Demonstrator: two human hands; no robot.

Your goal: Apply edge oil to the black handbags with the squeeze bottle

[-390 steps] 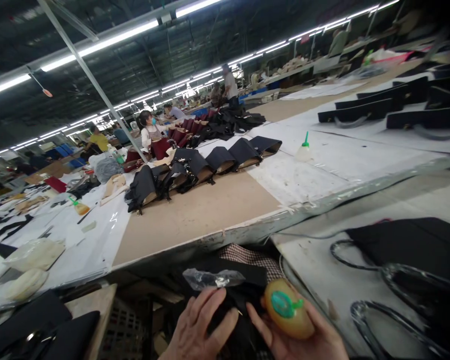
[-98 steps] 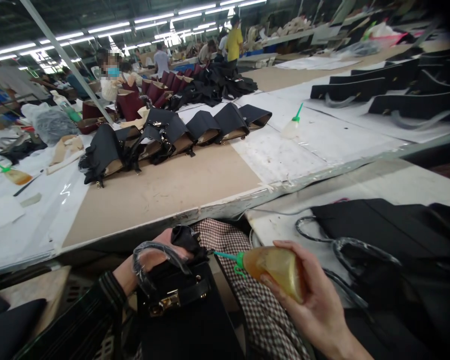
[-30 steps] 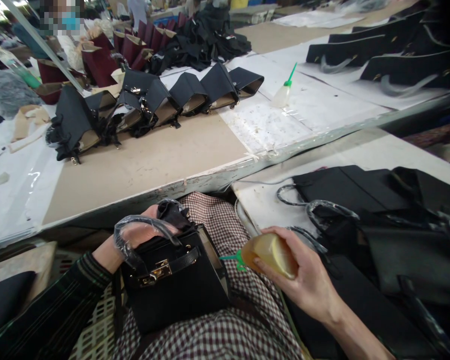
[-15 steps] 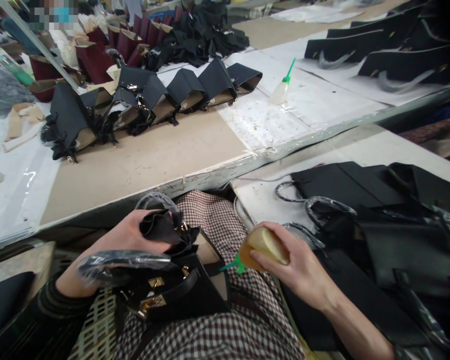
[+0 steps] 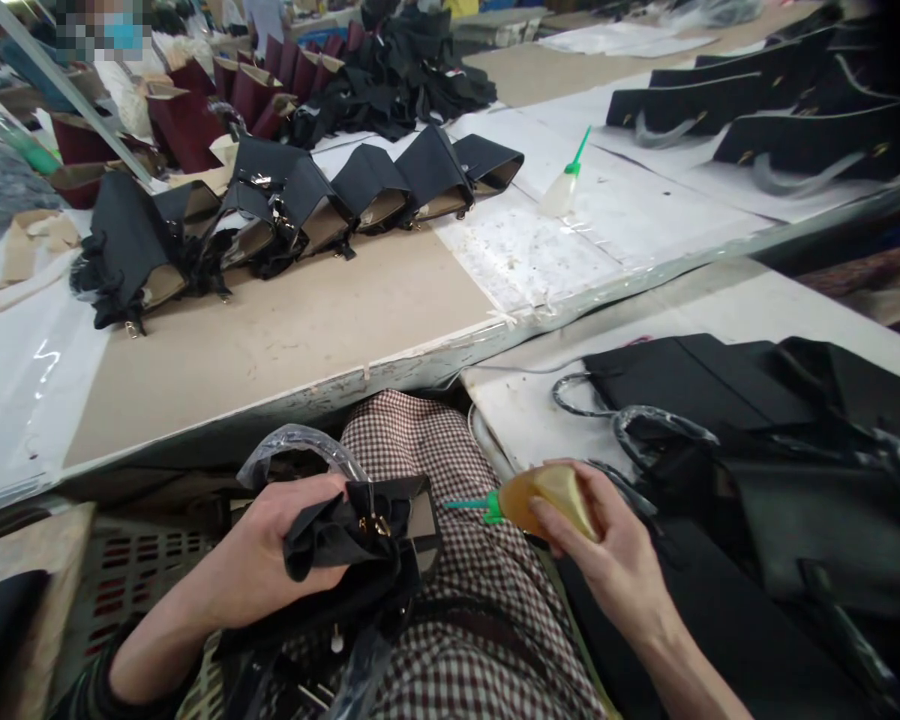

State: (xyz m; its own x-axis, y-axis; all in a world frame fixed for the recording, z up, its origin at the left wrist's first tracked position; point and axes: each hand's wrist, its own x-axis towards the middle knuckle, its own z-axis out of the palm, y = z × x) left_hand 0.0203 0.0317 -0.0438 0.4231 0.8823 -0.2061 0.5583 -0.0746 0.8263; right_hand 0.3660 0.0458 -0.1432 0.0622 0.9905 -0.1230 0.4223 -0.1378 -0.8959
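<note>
My left hand point(image 5: 270, 550) is wrapped round a small black bag point(image 5: 409, 510) over my lap, gripping dark bunched fabric at its side. The bag's beige inside faces right, and one plastic-wrapped handle point(image 5: 300, 440) arches above my fingers. In my right hand point(image 5: 615, 550) is a glue bottle point(image 5: 540, 500) with amber liquid and a green cap. Its thin green nozzle points left, just right of the bag's open edge and apart from it. A checkered apron point(image 5: 435, 450) covers my lap.
Black bags point(image 5: 371, 185) stand in a row on the worktable point(image 5: 285, 330), with a second glue bottle point(image 5: 562, 190) to their right. Black bag pieces point(image 5: 720, 380) cover the right side table. A plastic crate point(image 5: 135, 570) sits at lower left. A person point(image 5: 270, 20) is in the background.
The bag has been turned over in my left hand, its gold clasp front no longer showing. My right hand has drawn the bottle slightly right, and its nozzle is now off the bag.
</note>
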